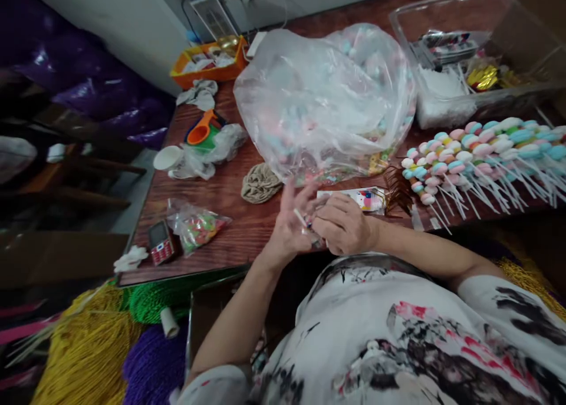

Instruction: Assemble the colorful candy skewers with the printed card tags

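Note:
My left hand [287, 225] is over the table's front edge, its upper fingers spread and blurred by motion. A short white stick [300, 217] lies across in front of its palm. My right hand [342, 223] is closed beside it, its fingertips meeting the lower end of the stick. Something small and shiny shows between the two hands, too hidden to name. Just behind my right hand lies a white printed wrapper strip [369, 198] with a coloured picture. Next to that is a bunch of brown-gold twist ties [397, 191].
Marshmallow skewers [490, 151] are piled at right, below a clear plastic bin [446, 107]. A large plastic bag [327, 98] of marshmallows fills the back middle. At left are a coiled beige cord [260, 184], a small candy bag [198, 225], a phone [161, 243] and an orange tray [212, 69].

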Motion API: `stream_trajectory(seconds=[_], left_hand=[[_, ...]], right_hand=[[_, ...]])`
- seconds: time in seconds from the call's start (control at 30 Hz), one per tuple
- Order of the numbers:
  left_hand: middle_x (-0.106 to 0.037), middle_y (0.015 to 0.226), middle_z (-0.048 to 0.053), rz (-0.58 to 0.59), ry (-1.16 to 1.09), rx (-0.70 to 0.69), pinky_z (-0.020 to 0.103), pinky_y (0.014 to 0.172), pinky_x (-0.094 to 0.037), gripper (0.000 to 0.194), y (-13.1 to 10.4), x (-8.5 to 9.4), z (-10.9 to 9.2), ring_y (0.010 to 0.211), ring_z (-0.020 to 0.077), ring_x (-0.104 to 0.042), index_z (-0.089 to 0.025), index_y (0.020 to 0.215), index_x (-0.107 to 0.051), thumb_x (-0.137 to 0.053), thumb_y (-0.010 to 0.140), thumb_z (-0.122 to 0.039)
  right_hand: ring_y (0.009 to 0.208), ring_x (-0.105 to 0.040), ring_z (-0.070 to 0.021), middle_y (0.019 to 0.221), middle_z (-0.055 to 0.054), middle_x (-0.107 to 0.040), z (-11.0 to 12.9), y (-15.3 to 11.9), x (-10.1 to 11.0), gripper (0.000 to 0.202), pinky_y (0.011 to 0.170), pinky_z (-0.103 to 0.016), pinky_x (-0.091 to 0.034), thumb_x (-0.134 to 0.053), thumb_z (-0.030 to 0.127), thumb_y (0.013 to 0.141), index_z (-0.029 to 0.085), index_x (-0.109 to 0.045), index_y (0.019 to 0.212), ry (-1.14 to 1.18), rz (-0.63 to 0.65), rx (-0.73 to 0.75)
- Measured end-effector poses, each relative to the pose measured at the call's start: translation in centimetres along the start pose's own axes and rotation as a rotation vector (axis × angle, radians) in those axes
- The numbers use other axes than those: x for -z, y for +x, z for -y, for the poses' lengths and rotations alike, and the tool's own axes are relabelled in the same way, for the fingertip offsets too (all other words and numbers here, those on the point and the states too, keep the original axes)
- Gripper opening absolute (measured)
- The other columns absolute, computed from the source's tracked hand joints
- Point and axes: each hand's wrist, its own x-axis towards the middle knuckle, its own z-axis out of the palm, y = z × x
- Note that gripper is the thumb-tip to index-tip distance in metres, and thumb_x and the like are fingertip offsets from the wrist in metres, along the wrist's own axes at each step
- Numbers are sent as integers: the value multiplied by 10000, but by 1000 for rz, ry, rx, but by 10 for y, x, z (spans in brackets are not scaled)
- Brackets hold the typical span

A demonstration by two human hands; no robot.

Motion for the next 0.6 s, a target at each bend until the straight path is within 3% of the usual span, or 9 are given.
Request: stream_trajectory(seconds=[0.07, 0.1, 0.17, 0.27, 0.37, 0.43, 0.47, 0.53, 0.6], left_hand=[[-695, 980, 92, 246, 46, 150, 302, 690, -571, 516, -13, 9, -9, 772, 181, -677, -187, 1176, -601, -641, 810, -548], [-698, 864, 73, 286, 148, 175, 284, 654, -564, 361, -20, 13, -12, 696, 159, -660, -155, 1060, -643, -610, 861, -455], [-697, 826, 73, 175, 488, 75, 297, 689, -567, 222, -31, 21, -13, 714, 163, -656, -134, 981, -652, -542, 904, -311], [-692, 1033, 112, -19, 1025, -276, 427, 938, -529, 248, -39, 33, -4, 974, 220, -650, -156, 1090, -628, -525, 869, -197], [-664, 1129, 103, 34, 1226, -578, 542, 1068, -429, 222, -42, 44, 8, 1171, 248, -581, -202, 1045, -628, -532, 849, -165], [-650, 1170, 98, 59, 1243, -663, 581, 1086, -394, 182, -50, 51, 10, 1263, 265, -521, -213, 988, -629, -545, 836, -159], [-652, 1170, 99, 84, 1261, -642, 591, 1088, -383, 172, -58, 56, 9, 1274, 272, -511, -214, 965, -634, -548, 827, -157], [-674, 1111, 99, 172, 1337, -426, 575, 1079, -388, 183, -86, 70, 3, 1206, 272, -556, -212, 929, -654, -541, 800, -146], [-696, 999, 93, 279, 1423, 48, 515, 1011, -452, 252, -126, 88, -5, 1044, 254, -628, -205, 907, -681, -508, 754, -104]], right_hand=[[760, -490, -182, 819, -68, -594, 0, 2, -4, 161, 699, -354, -333, -412, 211, 906, 187, -571, 891, 15, -5, 40], [731, -477, -176, 798, -63, -588, 1, 3, -5, 160, 685, -352, -325, -416, 213, 904, 186, -572, 886, 46, 25, 20], [695, -463, -169, 762, -57, -578, 5, 3, -5, 141, 677, -350, -330, -434, 211, 875, 182, -570, 849, 188, 94, -97], [649, -456, -150, 689, -27, -535, 24, 3, -6, 83, 650, -322, -359, -471, 226, 817, 190, -517, 758, 664, 186, -533], [484, -327, -92, 566, 49, -417, 53, 4, -17, 130, 502, -249, -296, -496, 267, 783, 216, -409, 702, 1383, 360, -1109], [426, -211, -62, 524, 89, -349, 69, 3, -28, 193, 445, -218, -224, -526, 277, 753, 229, -347, 698, 1790, 523, -1338], [414, -181, -55, 514, 99, -343, 74, 1, -33, 199, 433, -209, -201, -536, 280, 751, 229, -349, 704, 1890, 598, -1393], [390, -209, -54, 508, 91, -397, 75, -5, -38, 130, 421, -204, -201, -523, 292, 792, 210, -434, 744, 1839, 697, -1411], [409, -341, -70, 547, 57, -502, 67, -16, -34, 144, 447, -209, -274, -502, 307, 853, 174, -552, 876, 1525, 685, -1277]])
